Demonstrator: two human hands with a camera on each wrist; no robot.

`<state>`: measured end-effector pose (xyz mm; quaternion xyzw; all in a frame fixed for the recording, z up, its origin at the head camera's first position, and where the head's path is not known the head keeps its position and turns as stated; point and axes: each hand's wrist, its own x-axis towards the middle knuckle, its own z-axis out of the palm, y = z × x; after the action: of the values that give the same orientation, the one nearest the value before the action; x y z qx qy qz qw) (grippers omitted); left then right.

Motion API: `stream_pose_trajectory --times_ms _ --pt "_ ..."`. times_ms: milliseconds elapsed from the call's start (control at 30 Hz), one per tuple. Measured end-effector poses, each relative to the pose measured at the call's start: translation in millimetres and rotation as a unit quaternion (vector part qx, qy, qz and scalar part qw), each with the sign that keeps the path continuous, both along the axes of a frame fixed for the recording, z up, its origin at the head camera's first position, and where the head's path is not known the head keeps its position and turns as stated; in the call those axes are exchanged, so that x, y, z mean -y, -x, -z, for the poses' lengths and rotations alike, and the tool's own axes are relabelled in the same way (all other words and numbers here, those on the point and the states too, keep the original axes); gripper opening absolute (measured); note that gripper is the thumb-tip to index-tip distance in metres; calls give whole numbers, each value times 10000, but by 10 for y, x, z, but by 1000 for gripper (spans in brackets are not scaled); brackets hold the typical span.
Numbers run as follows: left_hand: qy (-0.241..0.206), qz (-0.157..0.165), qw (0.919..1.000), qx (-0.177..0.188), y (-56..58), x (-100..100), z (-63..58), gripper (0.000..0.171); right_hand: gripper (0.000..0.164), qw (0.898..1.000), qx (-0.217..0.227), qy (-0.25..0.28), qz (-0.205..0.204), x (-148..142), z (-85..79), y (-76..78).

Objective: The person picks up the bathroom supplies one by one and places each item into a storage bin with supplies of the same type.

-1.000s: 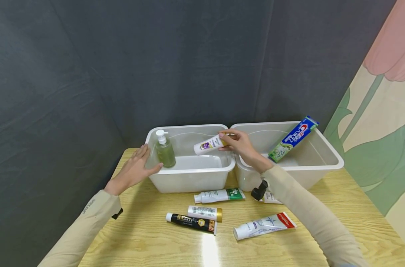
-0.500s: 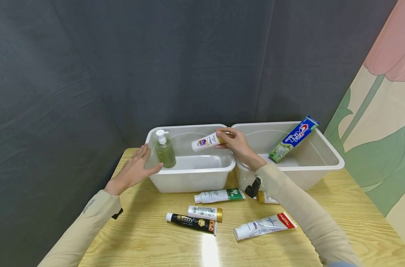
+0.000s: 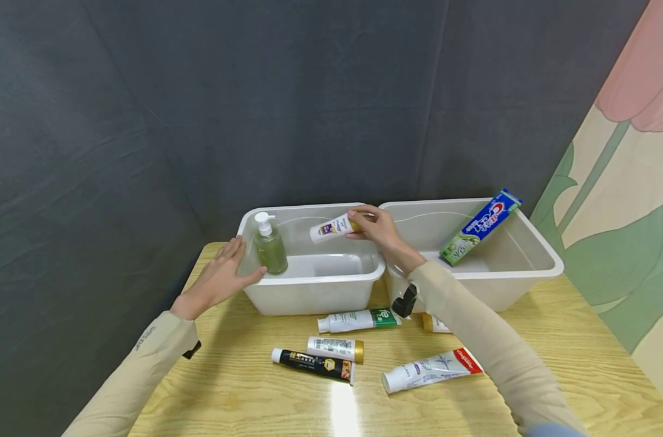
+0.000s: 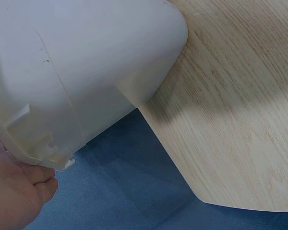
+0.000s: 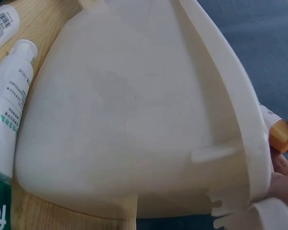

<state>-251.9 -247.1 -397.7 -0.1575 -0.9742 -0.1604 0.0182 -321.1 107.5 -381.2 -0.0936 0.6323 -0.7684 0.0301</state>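
Note:
Over the left white plastic bin, my right hand pinches a white squeeze tube by its gold-cap end. The tube tilts, its flat white end pointing left and down. In the right wrist view, its orange-gold cap shows between the fingers, beyond the bin rim. My left hand rests on the near left corner of the left bin, fingers fairly straight along the side and thumb on the front rim. The left wrist view has this hand against the rim. A green pump bottle stands inside the left bin.
The right white bin holds a leaning blue-green Crest toothpaste box. On the table lie a green-white tube, a gold-capped tube, a black tube, a red-ended tube, and another gold-capped tube, partly hidden by the sleeve.
My right hand has moved slightly left and up with the white tube, further over the left bin. The gold-capped tube beside the right sleeve has become more visible. The left hand has stayed put.

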Motion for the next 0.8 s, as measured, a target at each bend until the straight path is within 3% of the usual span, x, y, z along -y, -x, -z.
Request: stream_pose_trajectory --times_ms 333,800 --pt "-22 24 10000 7 0 -5 -7 98 38 9997 194 -81 86 135 -52 12" --pt "-7 38 10000 -35 -11 -10 -23 98 37 9987 437 -185 174 269 16 109"
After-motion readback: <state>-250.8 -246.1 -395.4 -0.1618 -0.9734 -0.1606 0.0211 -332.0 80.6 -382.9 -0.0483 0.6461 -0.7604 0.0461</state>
